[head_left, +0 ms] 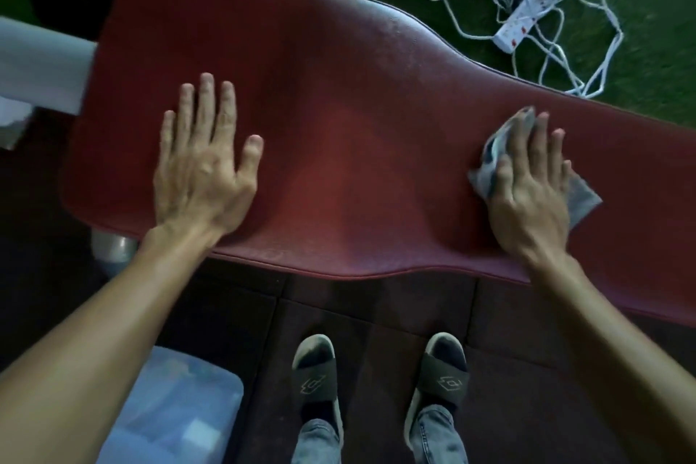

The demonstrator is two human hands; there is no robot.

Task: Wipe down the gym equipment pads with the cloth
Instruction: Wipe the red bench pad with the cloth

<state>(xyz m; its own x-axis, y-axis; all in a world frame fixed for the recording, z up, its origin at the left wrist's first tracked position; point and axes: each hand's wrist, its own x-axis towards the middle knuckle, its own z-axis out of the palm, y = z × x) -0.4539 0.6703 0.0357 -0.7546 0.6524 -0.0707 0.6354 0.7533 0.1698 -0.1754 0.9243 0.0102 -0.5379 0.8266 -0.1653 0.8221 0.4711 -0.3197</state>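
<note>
A long dark red bench pad (pixel 339 117) runs across the view from upper left to right. My left hand (pixel 205 166) lies flat on its left part, fingers spread, holding nothing. My right hand (pixel 527 192) presses a crumpled grey cloth (pixel 582 198) onto the pad's right part. The cloth sticks out on both sides of the palm and under the fingers.
White tangled cables and a power strip (pixel 516 26) lie on green turf beyond the pad. A translucent plastic box (pixel 177 411) stands on the dark floor tiles at lower left. My feet in dark slides (pixel 316 380) stand close to the pad's near edge. A white frame part (pixel 41 68) juts out left.
</note>
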